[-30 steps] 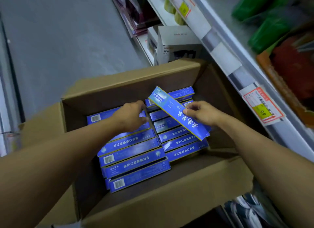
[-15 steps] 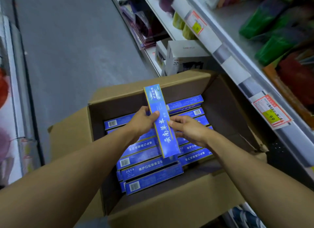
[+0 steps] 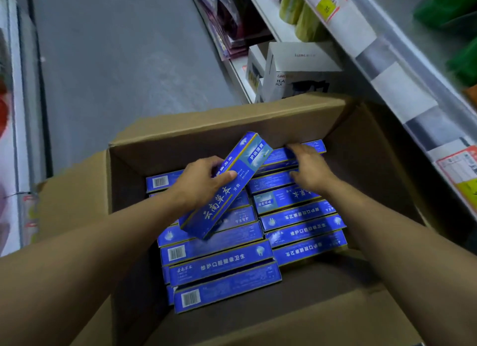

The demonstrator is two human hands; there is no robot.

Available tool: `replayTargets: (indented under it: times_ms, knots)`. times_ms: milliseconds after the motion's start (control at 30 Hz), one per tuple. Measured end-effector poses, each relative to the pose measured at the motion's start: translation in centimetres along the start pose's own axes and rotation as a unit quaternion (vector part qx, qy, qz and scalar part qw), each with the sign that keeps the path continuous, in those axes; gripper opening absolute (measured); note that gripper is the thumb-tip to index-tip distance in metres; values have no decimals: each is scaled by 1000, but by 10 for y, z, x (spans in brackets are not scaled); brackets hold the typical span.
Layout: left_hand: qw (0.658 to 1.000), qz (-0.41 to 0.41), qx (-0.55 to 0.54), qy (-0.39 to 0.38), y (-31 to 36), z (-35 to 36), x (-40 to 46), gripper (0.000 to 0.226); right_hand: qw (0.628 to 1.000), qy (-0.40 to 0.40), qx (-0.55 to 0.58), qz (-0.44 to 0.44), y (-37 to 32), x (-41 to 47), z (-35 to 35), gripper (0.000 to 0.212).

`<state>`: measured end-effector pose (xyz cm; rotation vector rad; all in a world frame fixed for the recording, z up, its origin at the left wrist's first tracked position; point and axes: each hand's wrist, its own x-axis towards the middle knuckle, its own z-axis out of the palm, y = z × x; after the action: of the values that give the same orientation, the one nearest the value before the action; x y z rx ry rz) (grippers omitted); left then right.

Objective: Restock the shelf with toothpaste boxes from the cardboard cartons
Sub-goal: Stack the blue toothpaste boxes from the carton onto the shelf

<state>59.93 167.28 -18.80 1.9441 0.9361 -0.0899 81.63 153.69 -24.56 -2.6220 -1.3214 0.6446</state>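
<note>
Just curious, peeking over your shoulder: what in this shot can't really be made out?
Head view only:
- Right hand fingertips: hidden among the packed boxes; grip unclear.
- Layers beneath: covered by the top boxes.
- Price tag: print blurred.
- Carton near flap: cut off by the bottom edge.
</note>
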Motion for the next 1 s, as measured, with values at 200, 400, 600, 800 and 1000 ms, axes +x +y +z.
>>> replayTargets:
  times_ms: [200, 400, 600, 800, 1000]
  knots:
    - [1000, -23, 6, 0, -11, 4, 2, 24, 984, 39, -166, -45, 11, 7, 13, 62]
    - [999, -37, -1, -4, -7, 5, -2, 20, 979, 25, -185, -82, 12, 9, 16, 52]
    - [998, -61, 8, 8, 0, -3, -14, 25, 986, -47, -157, -39, -5, 2, 6, 38]
    - [996, -74, 54, 6, 3, -23, -28, 31, 992, -95, 23, 80, -1, -36, -20, 29]
    - [997, -57, 52, 10, 8, -41, -48, 31, 949, -91, 229, 194, -33, -78, -29, 29]
